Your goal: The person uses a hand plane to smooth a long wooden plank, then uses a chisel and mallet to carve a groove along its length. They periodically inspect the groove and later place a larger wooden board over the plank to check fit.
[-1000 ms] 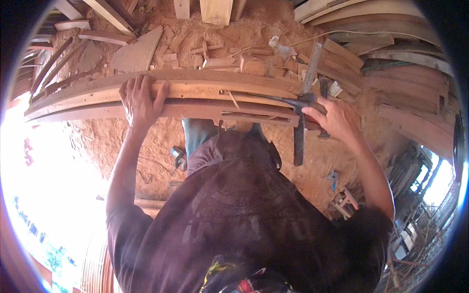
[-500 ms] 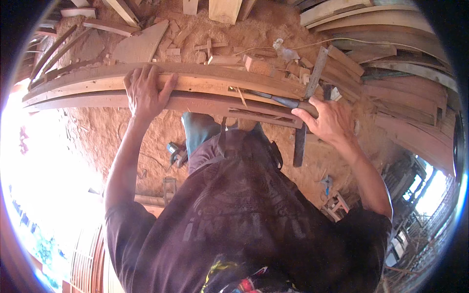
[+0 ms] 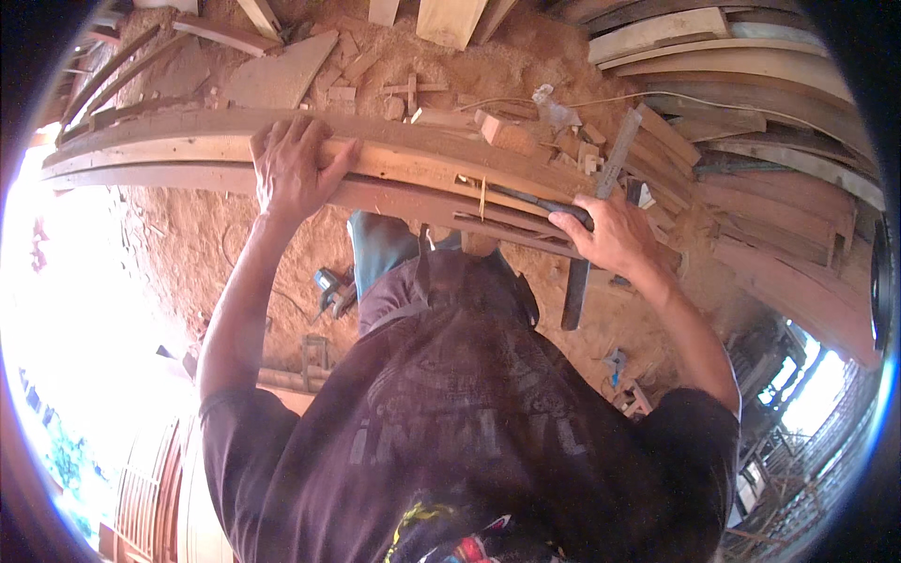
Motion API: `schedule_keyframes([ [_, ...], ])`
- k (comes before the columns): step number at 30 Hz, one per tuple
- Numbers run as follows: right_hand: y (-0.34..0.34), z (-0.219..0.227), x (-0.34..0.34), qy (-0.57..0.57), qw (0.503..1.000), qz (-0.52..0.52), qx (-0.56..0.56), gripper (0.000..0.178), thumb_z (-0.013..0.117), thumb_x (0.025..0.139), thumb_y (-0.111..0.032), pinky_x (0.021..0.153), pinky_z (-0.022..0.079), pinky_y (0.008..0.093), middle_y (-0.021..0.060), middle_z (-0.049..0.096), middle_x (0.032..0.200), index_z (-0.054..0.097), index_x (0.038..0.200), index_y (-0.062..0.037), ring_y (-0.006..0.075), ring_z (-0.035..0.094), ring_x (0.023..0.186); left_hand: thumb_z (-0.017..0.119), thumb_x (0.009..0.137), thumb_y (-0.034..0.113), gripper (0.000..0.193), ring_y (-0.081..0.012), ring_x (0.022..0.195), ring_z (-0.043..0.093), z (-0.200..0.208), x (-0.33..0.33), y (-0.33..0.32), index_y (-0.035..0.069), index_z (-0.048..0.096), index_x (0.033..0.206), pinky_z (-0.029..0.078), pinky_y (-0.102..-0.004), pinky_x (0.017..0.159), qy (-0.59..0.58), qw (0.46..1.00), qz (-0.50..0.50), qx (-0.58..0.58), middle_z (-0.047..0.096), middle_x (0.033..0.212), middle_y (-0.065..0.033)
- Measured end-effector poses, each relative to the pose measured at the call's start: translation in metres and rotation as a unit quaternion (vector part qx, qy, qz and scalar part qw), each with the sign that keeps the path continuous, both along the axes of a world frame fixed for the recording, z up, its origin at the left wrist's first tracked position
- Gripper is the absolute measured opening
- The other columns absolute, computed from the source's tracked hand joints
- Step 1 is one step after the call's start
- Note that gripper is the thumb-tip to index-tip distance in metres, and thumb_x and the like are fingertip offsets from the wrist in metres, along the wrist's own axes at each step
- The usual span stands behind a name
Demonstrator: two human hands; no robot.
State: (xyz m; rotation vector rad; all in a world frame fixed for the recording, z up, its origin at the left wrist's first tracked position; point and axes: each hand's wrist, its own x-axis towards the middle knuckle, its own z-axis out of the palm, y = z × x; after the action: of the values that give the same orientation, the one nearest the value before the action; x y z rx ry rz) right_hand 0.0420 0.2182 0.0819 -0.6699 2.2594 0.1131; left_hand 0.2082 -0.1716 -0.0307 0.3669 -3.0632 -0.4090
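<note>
A long wooden beam (image 3: 404,163) lies crosswise in front of me, its pale side face turned my way. My left hand (image 3: 293,174) grips it left of the middle, fingers bent over the top and thumb along the pale face. In my right hand (image 3: 615,236) is a chisel (image 3: 527,196), its handle mostly covered by my fingers. The dark blade points left into a slot in the pale face. A thin curled wood shaving (image 3: 482,199) stands at the slot. On the near side runs a reddish board (image 3: 394,198), with narrow slots near its right end.
A flat metal bar (image 3: 576,293) crosses under the beam's right end. Sawdust and offcuts cover the ground, with a wood block (image 3: 502,131) beyond the beam. Stacked planks (image 3: 732,61) fill the far right. A blue-and-dark power tool (image 3: 333,289) lies left of my leg.
My right hand has moved slightly left, and the chisel reaches further into the slot. The shaving now stands more upright. The whole view has shifted a little.
</note>
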Motion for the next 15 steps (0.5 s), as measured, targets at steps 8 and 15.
schedule_keyframes([
  [8,0.019,-0.001,0.008,0.036,0.997,0.018,-0.07,0.066,0.068,0.101,-0.062,0.081,0.059,0.0536,0.0279,0.077,0.092,0.079,0.114,0.0009,0.0458,0.076,0.091,0.065,0.1,0.055,0.047,-0.0351,0.114,0.063,-0.007,0.003,0.001,0.009,0.071,0.104,0.037,-0.0508,0.111,0.043,0.999,-0.013,-0.029,0.07,0.11,-0.0124],
  [15,0.053,0.003,-0.001,0.024,0.995,-0.046,-0.086,0.071,0.068,0.098,-0.067,0.092,0.057,0.0533,0.031,0.076,0.11,0.077,0.119,0.0001,0.0476,0.073,0.108,0.066,0.099,0.058,0.053,-0.0349,0.114,0.064,-0.006,0.004,0.002,0.006,0.073,0.104,0.037,-0.0495,0.109,0.047,0.999,-0.014,-0.02,0.072,0.111,-0.0137],
])
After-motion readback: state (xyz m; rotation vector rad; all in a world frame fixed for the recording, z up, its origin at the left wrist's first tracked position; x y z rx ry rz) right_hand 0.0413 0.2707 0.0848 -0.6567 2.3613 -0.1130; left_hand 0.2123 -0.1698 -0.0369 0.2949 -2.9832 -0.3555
